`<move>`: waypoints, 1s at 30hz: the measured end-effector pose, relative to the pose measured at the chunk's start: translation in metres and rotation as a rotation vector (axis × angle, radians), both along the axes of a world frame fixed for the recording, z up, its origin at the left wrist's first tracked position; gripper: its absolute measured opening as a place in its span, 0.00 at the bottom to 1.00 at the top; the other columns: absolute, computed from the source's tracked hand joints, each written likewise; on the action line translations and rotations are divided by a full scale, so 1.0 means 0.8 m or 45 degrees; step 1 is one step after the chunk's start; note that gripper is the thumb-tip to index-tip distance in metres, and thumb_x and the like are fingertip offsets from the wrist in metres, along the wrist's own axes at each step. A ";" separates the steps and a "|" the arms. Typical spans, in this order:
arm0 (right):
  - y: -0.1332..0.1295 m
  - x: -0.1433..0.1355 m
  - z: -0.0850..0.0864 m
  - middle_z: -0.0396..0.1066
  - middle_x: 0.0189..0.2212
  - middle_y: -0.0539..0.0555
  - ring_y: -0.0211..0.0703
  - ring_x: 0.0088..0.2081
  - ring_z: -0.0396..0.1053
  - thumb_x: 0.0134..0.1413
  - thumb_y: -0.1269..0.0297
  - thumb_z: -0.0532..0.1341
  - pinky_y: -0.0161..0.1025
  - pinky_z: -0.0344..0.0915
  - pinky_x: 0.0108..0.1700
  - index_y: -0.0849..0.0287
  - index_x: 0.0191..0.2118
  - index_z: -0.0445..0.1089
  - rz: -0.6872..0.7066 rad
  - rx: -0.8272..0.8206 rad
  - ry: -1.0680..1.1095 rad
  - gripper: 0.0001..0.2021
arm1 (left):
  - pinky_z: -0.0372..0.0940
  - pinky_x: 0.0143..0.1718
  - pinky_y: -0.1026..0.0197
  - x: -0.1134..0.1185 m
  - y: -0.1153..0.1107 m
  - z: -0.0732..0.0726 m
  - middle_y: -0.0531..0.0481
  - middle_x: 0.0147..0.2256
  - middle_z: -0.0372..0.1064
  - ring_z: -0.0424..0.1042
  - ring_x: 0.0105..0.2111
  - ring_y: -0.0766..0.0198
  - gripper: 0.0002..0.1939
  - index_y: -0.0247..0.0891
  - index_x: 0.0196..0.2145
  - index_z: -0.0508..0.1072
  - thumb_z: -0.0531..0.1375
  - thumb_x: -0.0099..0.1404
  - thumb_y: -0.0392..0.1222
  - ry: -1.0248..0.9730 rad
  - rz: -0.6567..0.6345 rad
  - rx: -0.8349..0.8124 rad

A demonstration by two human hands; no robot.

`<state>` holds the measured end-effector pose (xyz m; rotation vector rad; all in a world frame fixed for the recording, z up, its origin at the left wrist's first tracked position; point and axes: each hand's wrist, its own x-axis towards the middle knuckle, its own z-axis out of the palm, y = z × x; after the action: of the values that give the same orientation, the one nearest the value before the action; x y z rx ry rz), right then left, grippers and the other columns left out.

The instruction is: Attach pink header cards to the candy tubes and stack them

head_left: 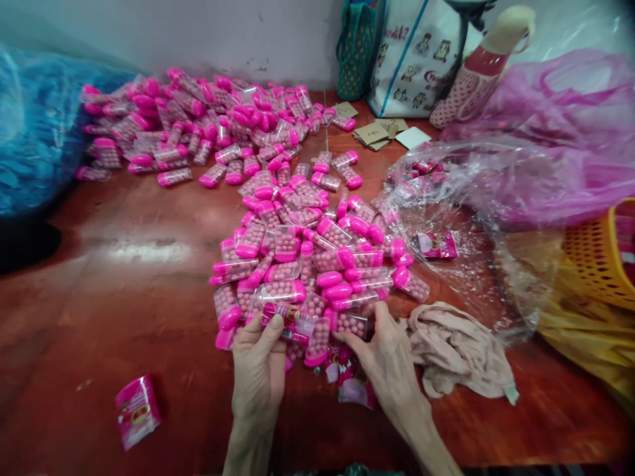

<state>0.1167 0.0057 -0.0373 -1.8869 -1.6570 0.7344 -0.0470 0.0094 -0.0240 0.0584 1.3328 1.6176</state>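
Note:
My left hand (260,360) pinches a printed pink wrapper (285,314) between thumb and fingers, at the near edge of a pile of clear containers (285,271) with pink caps and pink balls inside. Just right of the wrapper is one such container (318,338), upside down with its cap lowest. My right hand (384,354) has thumb and forefinger apart around another filled container (351,324); whether it grips it is unclear. Several printed wrappers (347,377) lie between my hands. A single pink packet (137,411) rests at the front left.
A larger heap of containers (193,119) lies by the wall. Blue bag (40,125) at left. On the right are a crumpled cloth (456,347), clear plastic (471,198), purple bags (570,145) and a yellow basket (598,248). Cardboard pieces (372,135) and a white printed bag (419,59) stand behind.

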 end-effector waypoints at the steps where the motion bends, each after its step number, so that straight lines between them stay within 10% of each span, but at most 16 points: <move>1: -0.003 0.001 0.007 0.67 0.27 0.50 0.48 0.28 0.66 0.42 0.56 0.67 0.42 0.61 0.30 0.54 0.33 0.59 -0.052 -0.065 0.030 0.17 | 0.70 0.29 0.65 -0.001 0.000 0.001 0.52 0.23 0.76 0.74 0.24 0.66 0.12 0.36 0.23 0.76 0.71 0.38 0.35 -0.001 0.005 0.006; 9: -0.023 -0.013 0.048 0.70 0.22 0.47 0.43 0.24 0.69 0.39 0.55 0.68 0.36 0.67 0.25 0.54 0.31 0.56 -0.289 -0.245 0.741 0.20 | 0.70 0.35 0.58 0.006 -0.001 0.002 0.52 0.27 0.76 0.75 0.29 0.62 0.10 0.37 0.26 0.76 0.70 0.42 0.36 -0.041 -0.059 0.066; 30: -0.028 -0.027 0.041 0.71 0.23 0.46 0.38 0.23 0.69 0.40 0.56 0.68 0.33 0.67 0.25 0.56 0.34 0.65 -0.422 0.020 0.575 0.16 | 0.70 0.27 0.67 0.021 0.002 0.003 0.53 0.23 0.76 0.74 0.22 0.66 0.11 0.39 0.23 0.77 0.72 0.37 0.36 0.006 -0.051 0.129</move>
<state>0.0953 -0.0169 -0.0047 -1.7594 -1.0410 0.9169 -0.0304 0.0109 -0.0219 0.1495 1.2455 1.6506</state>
